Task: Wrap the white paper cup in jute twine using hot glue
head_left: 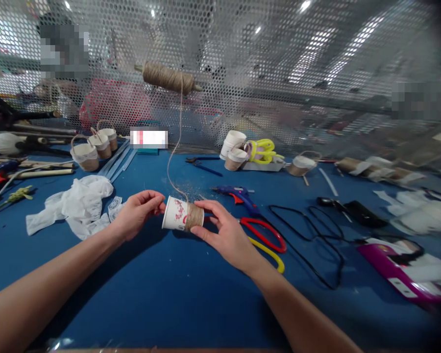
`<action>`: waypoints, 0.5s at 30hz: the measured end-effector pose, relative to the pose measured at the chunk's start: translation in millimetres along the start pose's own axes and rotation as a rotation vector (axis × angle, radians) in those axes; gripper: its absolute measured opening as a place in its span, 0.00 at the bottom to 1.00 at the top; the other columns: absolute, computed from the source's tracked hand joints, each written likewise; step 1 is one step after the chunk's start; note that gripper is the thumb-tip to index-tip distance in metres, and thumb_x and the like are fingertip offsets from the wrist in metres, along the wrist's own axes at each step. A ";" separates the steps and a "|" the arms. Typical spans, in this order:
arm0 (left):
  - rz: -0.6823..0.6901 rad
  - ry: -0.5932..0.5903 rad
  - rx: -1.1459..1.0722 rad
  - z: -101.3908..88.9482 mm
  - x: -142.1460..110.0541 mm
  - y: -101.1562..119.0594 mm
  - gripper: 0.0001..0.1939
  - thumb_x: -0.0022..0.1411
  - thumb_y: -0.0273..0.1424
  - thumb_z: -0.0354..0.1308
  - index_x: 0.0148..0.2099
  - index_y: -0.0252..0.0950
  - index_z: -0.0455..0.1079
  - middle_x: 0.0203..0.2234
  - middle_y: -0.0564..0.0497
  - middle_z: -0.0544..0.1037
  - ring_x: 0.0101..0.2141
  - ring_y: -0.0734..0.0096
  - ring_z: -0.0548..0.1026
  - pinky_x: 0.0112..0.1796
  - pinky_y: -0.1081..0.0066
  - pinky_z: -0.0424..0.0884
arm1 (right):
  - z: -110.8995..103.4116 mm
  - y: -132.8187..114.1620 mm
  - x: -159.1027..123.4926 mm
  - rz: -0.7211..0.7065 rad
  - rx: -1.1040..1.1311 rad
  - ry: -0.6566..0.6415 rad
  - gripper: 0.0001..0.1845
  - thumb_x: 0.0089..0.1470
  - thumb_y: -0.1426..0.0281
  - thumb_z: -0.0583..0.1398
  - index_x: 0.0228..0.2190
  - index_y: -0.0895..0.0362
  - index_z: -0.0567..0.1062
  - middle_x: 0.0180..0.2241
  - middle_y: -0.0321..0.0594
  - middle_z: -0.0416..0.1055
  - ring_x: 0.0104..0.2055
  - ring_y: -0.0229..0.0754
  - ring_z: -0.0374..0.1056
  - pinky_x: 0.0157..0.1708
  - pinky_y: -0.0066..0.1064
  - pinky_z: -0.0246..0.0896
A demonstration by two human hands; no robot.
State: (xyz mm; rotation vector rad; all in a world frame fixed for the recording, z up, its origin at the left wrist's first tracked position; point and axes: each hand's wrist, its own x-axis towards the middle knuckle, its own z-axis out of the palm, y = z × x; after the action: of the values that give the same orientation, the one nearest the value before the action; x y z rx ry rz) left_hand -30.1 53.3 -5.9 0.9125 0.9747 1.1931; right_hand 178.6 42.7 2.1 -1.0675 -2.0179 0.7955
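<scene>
A white paper cup [175, 214] with a red floral print lies tilted on its side, its mouth toward the left. Brown twine [195, 216] is wound around its base end, and a loose strand runs from it up to a twine spool [167, 78] on the mesh. My right hand [220, 233] grips the wound end between thumb and fingers. At the cup's mouth, my left hand [143, 208] has its thumb and fingers closed against the rim; the fingertips are partly hidden. Behind the cup lies a blue glue gun [238, 196], and red-and-yellow-handled scissors [264, 235] rest beside my right hand.
White lace fabric [83, 203] is heaped at left. Small twine-wrapped cup baskets [86, 157] stand at back left, with more cups [235, 147] behind the pliers [206, 165]. A black cable [316, 230] loops across the right, near a magenta box [393, 269]. Perforated mesh closes the back.
</scene>
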 end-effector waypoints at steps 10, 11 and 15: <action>0.085 0.088 0.095 -0.3 0.9 -1.4 0.10 0.51 0.33 0.56 0.22 0.33 0.62 0.17 0.56 0.68 0.20 0.79 0.65 0.24 0.76 0.60 | 4.2 -3.1 1.0 0.013 -0.003 0.004 0.20 0.47 0.64 0.60 0.43 0.54 0.64 0.45 0.43 0.62 0.46 0.44 0.63 0.44 0.41 0.63; 0.099 0.088 0.105 -0.8 1.1 -2.3 0.07 0.49 0.31 0.58 0.26 0.33 0.64 0.20 0.56 0.70 0.22 0.78 0.66 0.25 0.76 0.60 | 5.0 -3.7 1.3 0.011 -0.013 0.013 0.20 0.47 0.64 0.60 0.43 0.54 0.64 0.45 0.43 0.62 0.46 0.44 0.62 0.44 0.41 0.63; 0.118 0.101 0.164 -2.3 1.1 -3.5 0.12 0.45 0.31 0.61 0.34 0.34 0.69 0.27 0.53 0.73 0.27 0.75 0.68 0.28 0.75 0.61 | 7.1 -4.5 3.3 -0.009 -0.015 0.067 0.20 0.47 0.66 0.60 0.43 0.55 0.64 0.45 0.44 0.63 0.45 0.42 0.63 0.43 0.39 0.64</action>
State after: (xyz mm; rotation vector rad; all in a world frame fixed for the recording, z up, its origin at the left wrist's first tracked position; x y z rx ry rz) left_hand -31.0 54.0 -10.0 1.0591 1.1250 1.2822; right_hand 169.6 42.1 2.6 -1.0788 -1.9743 0.7313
